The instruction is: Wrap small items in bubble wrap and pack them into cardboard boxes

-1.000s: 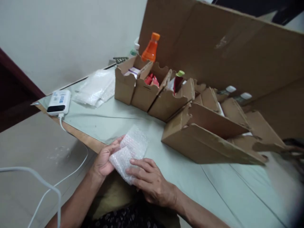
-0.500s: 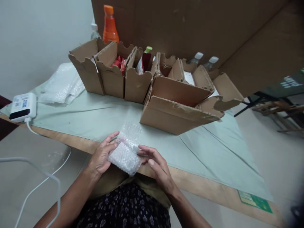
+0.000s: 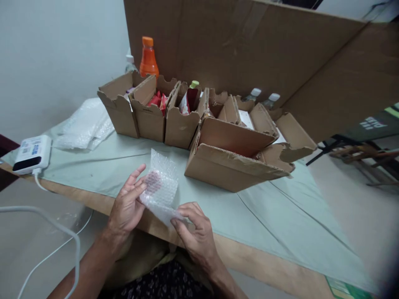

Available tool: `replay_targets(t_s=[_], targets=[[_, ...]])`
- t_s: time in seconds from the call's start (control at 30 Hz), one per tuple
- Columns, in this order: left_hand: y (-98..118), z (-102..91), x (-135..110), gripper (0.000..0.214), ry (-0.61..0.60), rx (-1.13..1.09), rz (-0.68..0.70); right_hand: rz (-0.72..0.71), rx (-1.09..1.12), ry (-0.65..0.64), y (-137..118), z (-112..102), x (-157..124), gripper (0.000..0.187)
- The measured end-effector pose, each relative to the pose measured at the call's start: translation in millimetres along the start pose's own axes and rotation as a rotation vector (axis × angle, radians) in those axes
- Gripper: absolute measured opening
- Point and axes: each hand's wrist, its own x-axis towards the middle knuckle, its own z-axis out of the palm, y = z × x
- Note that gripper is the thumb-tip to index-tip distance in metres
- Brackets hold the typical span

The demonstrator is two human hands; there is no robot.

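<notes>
Between my hands, over the table's front edge, is a piece of clear bubble wrap (image 3: pixel 163 178), its upper part raised and its lower edge folded toward me. My left hand (image 3: pixel 128 201) grips its left side, thumb on top and fingers behind. The fingertips of the left hand show pinkish through the plastic. My right hand (image 3: pixel 195 230) pinches the lower right corner between thumb and fingers. Whether anything lies inside the fold I cannot tell.
Cardboard bins (image 3: pixel 182 128) holding packets and boxes line the back of the table (image 3: pixel 124 166). A wider cardboard box (image 3: pixel 230 168) stands in front at right. More bubble wrap sheets (image 3: pixel 82 124) lie at left near a white device (image 3: pixel 33 154) with a cable. An orange bottle (image 3: pixel 149 58) stands behind.
My right hand has gone from resting loosely beside the bubble wrap to pinching its lower corner. The wrap's upper part now stands up more. The view has tilted upward.
</notes>
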Motion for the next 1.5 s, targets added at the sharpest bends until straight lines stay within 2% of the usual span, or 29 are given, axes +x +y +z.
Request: replay_targets(t_s=[0.1,0.17,0.2,0.27,0.37,0.4,0.47,0.53,0.63,0.73,0.8,0.9,1.0,1.1,1.23,1.37,1.5], targets=[[-2.8,-15.9,16.2,0.074,0.121,0.069,0.102,-0.101,-0.031,-0.015,2.6,6.2,12.9,0.023],[-7.0,-32.9,16.0,0.072,0.202,0.176,0.245,-0.087,-0.043,-0.11,6.7,14.5,18.6,0.025],[-8.7,-41.8,11.6,0.069,0.198,0.244,0.32,-0.068,-0.05,-0.165,8.7,19.1,21.0,0.024],[-10.0,-57.3,-3.2,0.063,0.08,0.39,0.398,-0.028,-0.075,-0.255,11.3,27.5,25.7,0.022],[-10.3,-68.3,-24.7,0.067,-0.153,0.614,0.357,0.024,-0.119,-0.343,13.8,36.1,34.5,0.02],[-11.5,-68.6,-27.7,0.068,-0.173,0.684,0.356,0.035,-0.132,-0.365,15.4,37.7,37.8,0.022],[-16.7,-66.5,-25.9,0.06,-0.125,0.816,0.4,0.051,-0.17,-0.395,21.1,38.6,44.1,0.028],[-23.5,-63.5,-16.3,0.048,-0.046,0.931,0.467,0.061,-0.23,-0.382,30.1,36.4,48.5,0.04],[-30.9,-62.1,-0.2,0.047,0.013,1.102,0.562,0.004,-0.33,-0.259,43.6,27.3,48.8,0.05],[-33.7,-63.0,6.3,0.052,0.014,1.241,0.621,-0.195,-0.446,-0.104,45.8,15.4,40.9,0.046],[-34.9,-63.2,6.3,0.053,0.013,1.293,0.645,-0.328,-0.503,-0.108,39.4,10.7,33.8,0.041],[-37.3,-63.0,5.7,0.055,0.025,1.324,0.681,-0.432,-0.521,-0.284,27.9,12.8,27.6,0.04],[-39.2,-64.2,7.0,0.056,0.029,1.33,0.707,-0.43,-0.559,-0.42,25.6,20.2,30.1,0.037],[-38.5,-65.8,7.6,0.054,0.011,1.321,0.699,-0.427,-0.577,-0.434,31.5,24.1,36.0,0.03],[-32.8,-66.2,1.8,0.051,-0.026,1.225,0.696,-0.459,-0.509,-0.381,38.1,22.7,42.0,0.028],[-24.9,-69.1,-5.2,0.059,-0.111,1.128,0.782,-0.341,-0.362,-0.299,32.0,26.0,58.1,0.023],[-14.2,-79.2,-3.1,0.024,-0.081,0.988,0.822,-0.273,-0.268,-0.385,-2.5,30.2,99.4,0.014]])
